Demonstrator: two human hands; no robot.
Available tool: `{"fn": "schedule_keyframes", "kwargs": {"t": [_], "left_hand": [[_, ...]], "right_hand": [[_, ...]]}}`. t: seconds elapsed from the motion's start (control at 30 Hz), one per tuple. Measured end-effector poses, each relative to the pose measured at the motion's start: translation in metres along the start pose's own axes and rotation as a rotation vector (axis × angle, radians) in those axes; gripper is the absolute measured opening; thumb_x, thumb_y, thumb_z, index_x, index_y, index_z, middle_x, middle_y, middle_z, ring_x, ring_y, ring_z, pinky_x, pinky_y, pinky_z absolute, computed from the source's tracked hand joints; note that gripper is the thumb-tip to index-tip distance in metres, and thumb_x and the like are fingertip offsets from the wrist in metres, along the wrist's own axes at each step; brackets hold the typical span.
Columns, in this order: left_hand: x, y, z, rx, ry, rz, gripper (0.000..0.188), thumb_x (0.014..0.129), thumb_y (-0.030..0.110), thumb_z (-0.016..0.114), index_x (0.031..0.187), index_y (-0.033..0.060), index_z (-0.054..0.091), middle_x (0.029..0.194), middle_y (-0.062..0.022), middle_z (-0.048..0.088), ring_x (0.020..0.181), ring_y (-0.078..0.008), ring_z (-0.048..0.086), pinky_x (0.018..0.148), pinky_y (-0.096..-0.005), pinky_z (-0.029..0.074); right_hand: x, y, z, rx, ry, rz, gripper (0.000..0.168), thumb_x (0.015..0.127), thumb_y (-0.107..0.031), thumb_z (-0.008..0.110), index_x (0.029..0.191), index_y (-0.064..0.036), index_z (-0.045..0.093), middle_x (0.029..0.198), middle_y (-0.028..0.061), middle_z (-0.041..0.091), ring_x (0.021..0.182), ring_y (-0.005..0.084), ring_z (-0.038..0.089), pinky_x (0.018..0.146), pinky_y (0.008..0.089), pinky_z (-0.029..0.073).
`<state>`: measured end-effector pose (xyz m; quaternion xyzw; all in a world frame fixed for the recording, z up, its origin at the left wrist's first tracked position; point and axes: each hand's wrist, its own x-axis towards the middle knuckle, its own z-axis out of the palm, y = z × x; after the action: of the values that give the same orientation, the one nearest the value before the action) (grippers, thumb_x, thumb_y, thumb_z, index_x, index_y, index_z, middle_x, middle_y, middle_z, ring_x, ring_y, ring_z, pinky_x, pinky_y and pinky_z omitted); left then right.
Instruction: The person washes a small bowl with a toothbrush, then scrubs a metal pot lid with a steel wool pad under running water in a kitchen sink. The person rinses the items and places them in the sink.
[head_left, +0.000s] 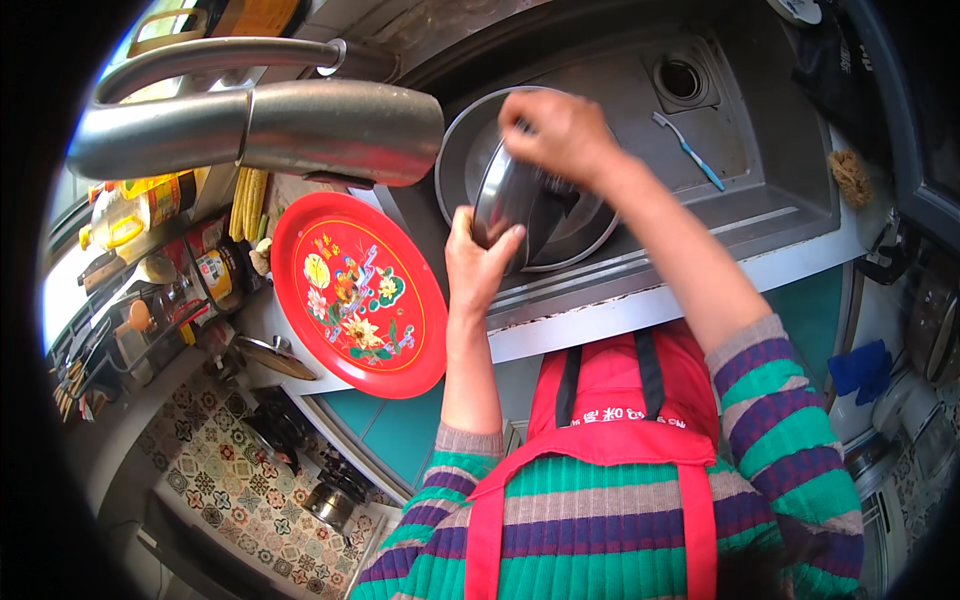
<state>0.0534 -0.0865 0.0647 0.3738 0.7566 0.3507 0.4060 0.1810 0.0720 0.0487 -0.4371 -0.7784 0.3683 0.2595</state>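
Note:
My left hand (480, 259) grips the lower rim of a shiny metal pot (517, 206), with the thumb on its side. The pot is tilted steeply over a large round metal basin (469, 142) in the sink. At the pot's upper edge is my right hand (559, 135), fingers curled and blurred. A small dark patch shows at its fingers; whether that is part of the pot or a separate thing, I cannot tell. The inside of the pot is mostly hidden.
A faucet (337, 131) juts in from the left above the sink (795, 172). A toothbrush (690, 154) lies near the drain (679, 79). Left of the sink, a red floral tray (360, 300) stands near corn cobs (247, 202) and a glass lid (274, 356). A brown scrubber (850, 178) sits right.

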Motion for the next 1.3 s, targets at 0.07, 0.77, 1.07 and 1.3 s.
{"fn": "schedule_keyframes", "kwargs": {"t": [0.07,0.77,1.07,1.3], "left_hand": [[0.015,0.010,0.003,0.126,-0.034,0.115,0.031,0.075,0.011,0.073,0.096,-0.0006,0.054,0.080,-0.0122,0.065,0.072,-0.0115,0.056,0.066,-0.0290,0.048],[0.004,-0.018,0.011,-0.024,0.039,0.073,0.031,0.075,0.013,0.077,0.094,-0.0009,0.058,0.079,-0.0077,0.069,0.072,-0.0112,0.063,0.066,-0.0272,0.050],[-0.017,-0.036,-0.003,-0.392,0.289,-0.059,0.029,0.088,0.020,0.067,0.106,0.0003,0.056,0.100,-0.0043,0.062,0.090,-0.0108,0.056,0.081,-0.0258,0.046],[-0.007,-0.029,0.005,-0.596,0.364,-0.076,0.043,0.101,0.036,0.040,0.111,-0.0035,0.052,0.104,-0.0108,0.061,0.094,-0.0170,0.058,0.086,-0.0288,0.047]], "right_hand": [[-0.024,-0.036,0.014,-0.151,0.069,-0.268,0.009,0.070,-0.018,0.065,0.073,-0.013,0.058,0.074,0.0043,0.060,0.074,0.0229,0.063,0.058,0.0338,0.052],[0.002,-0.010,0.030,-0.060,0.033,0.083,0.012,0.072,-0.028,0.065,0.077,-0.018,0.067,0.093,0.0052,0.067,0.092,0.0255,0.064,0.070,0.0405,0.053],[-0.040,0.077,0.043,-0.140,0.172,0.232,0.016,0.081,-0.019,0.063,0.094,-0.011,0.065,0.118,0.0107,0.057,0.113,0.0315,0.052,0.086,0.0407,0.047],[-0.085,0.105,0.095,-0.611,-0.198,-0.046,0.039,0.084,-0.013,0.055,0.122,-0.005,0.053,0.133,0.0123,0.044,0.119,0.0348,0.044,0.096,0.0446,0.042]]}}
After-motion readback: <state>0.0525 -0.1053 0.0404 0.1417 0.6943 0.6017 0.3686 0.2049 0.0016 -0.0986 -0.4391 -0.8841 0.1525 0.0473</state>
